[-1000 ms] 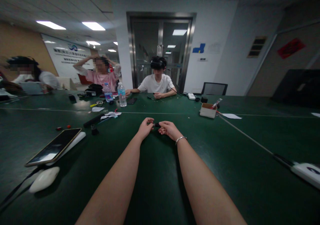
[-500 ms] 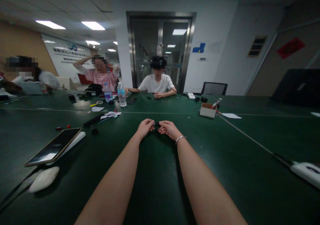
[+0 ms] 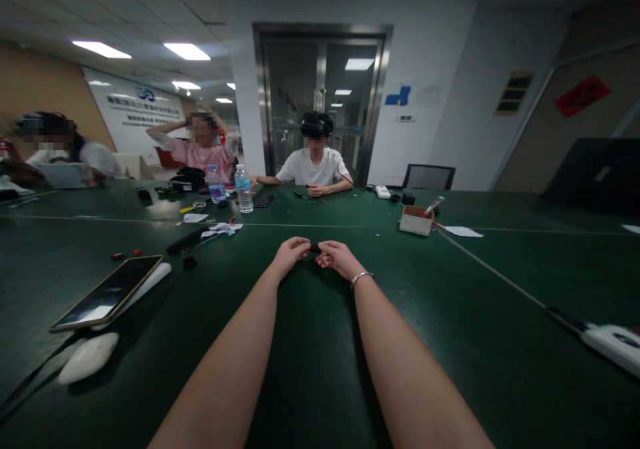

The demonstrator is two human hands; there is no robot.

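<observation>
A small black object point(image 3: 315, 248) is pinched between my two hands, just above the green table point(image 3: 320, 342). Its kind cannot be made out, since fingertips cover both ends. My left hand point(image 3: 291, 254) is closed on its left end with thumb and forefinger. On the other end, my right hand point(image 3: 338, 257) pinches it too, the remaining fingers curled below. A silver bracelet point(image 3: 362, 278) circles my right wrist.
To my left lie a phone point(image 3: 111, 292) on a white object and a pale mouse-shaped item point(image 3: 90, 358). Bottles point(image 3: 244, 189) stand farther off. A small box point(image 3: 416, 221) and a power strip point(image 3: 613, 346) are rightward. A person in white point(image 3: 316, 164) sits opposite.
My hands stay almost in place, both keeping hold of the small black object. At the back left, the person in pink shifts their raised arms slightly.
</observation>
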